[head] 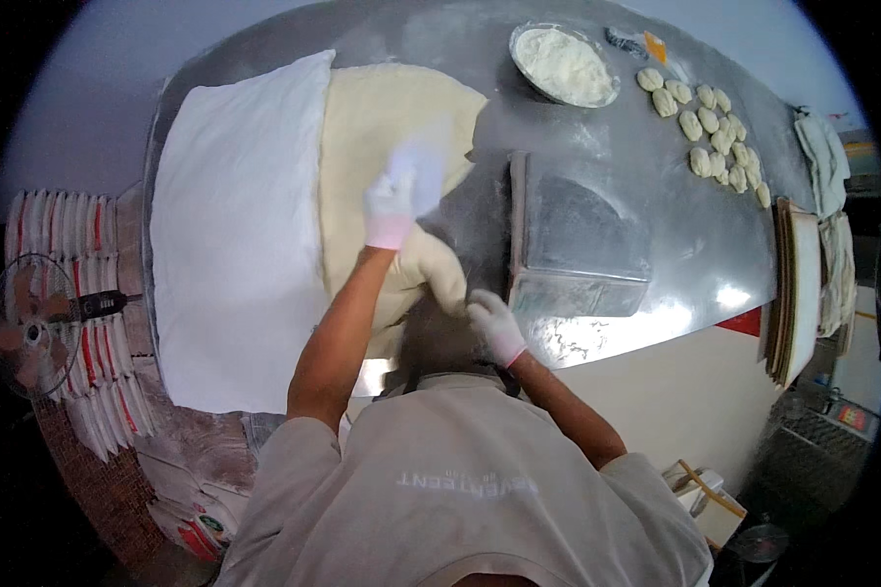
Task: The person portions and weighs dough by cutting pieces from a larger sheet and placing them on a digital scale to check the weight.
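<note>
My left hand point(393, 205), in a white glove with a pink cuff, holds a blurred, whitish flat tool point(420, 165), apparently a plastic dough scraper, over a large sheet of pale dough point(382, 110). A thick strip of dough point(444, 275) curves from below that hand towards my right hand point(493, 323). The right hand, gloved alike, has its fingers closed at the strip's lower end. White cloth point(238, 242) lies along the left side of the dough sheet, covering its left edge.
On the metal table point(477, 44) stand a bowl of flour point(564, 67) and a box-like metal object point(584, 235). Several small dough pieces point(708, 121) lie at the upper right. Boards point(796, 293) stand at the right edge; a fan point(33, 326) is at the left.
</note>
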The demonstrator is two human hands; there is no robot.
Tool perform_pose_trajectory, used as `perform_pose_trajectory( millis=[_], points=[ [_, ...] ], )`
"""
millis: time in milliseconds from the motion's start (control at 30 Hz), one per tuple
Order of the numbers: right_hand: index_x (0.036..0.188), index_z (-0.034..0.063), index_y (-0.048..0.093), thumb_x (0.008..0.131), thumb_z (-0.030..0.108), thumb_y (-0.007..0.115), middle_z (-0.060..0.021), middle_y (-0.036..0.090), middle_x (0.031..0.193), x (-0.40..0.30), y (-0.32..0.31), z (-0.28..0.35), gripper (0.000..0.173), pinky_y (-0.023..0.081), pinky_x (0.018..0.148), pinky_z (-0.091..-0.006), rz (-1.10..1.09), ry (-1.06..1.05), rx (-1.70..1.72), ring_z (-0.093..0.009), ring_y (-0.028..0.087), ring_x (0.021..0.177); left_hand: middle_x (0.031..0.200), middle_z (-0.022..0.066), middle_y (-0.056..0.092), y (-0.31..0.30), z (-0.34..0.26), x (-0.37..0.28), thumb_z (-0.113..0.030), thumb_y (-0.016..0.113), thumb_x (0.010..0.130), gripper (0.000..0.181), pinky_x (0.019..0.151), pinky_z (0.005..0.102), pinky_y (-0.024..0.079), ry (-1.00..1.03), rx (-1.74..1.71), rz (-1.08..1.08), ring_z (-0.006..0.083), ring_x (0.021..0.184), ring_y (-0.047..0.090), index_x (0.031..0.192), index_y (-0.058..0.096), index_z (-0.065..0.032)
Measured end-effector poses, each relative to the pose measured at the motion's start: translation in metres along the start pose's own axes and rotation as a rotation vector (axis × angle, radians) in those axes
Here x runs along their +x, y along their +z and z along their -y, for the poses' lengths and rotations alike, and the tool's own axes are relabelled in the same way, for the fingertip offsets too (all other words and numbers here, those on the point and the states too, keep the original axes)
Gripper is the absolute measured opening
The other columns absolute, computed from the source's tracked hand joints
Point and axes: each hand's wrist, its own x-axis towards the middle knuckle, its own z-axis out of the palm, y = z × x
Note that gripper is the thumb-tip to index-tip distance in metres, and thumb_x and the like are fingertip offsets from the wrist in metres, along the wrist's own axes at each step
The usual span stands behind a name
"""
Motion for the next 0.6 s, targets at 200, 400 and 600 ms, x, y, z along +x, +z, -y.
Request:
perform_pose_trajectory(
  millis=[200, 400, 600],
  points=[
    [0.138, -0.0071, 0.051, 0.091, 0.022, 0.066, -0.0269, 0.054, 0.139, 0.008, -0.002, -0.013, 0.057, 0.037, 0.114, -0.0395, -0.201, -0.391, -0.211, -0.035, 0.049, 0.134, 0.091, 0.0236, 0.070, -0.035, -0.048, -0.044, -0.032, 0.056, 0.098, 0.032, 0.076, 0.0497, 0.052, 0.392, 0.513, 0.275, 0.0412, 0.085, 0.067, 0.095, 0.071, -0.0040],
    [0.142, -0.0099, 0.045, 0.088, 0.021, 0.069, -0.0296, 0.055, 0.136, 0.025, 0.005, -0.037, 0.066, 0.039, 0.112, -0.0395, -0.251, -0.389, -0.109, -0.037, 0.051, 0.131, 0.097, 0.0237, 0.071, -0.002, -0.044, -0.080, -0.034, 0.050, 0.096, 0.036, 0.083, 0.0543, 0.052, 0.080, 0.805, 0.466, 0.0421, 0.092, 0.068, 0.101, 0.072, -0.0054],
    [0.145, -0.0097, 0.040, 0.085, 0.018, 0.072, -0.0277, 0.057, 0.132, 0.037, 0.007, -0.047, 0.074, 0.043, 0.107, -0.0390, -0.236, -0.362, -0.037, -0.035, 0.056, 0.126, 0.102, 0.0243, 0.071, 0.043, -0.009, -0.072, -0.034, 0.052, 0.096, 0.037, 0.086, 0.0532, 0.053, -0.012, 0.779, 0.499, 0.0417, 0.097, 0.069, 0.101, 0.073, -0.0045]
  ],
)
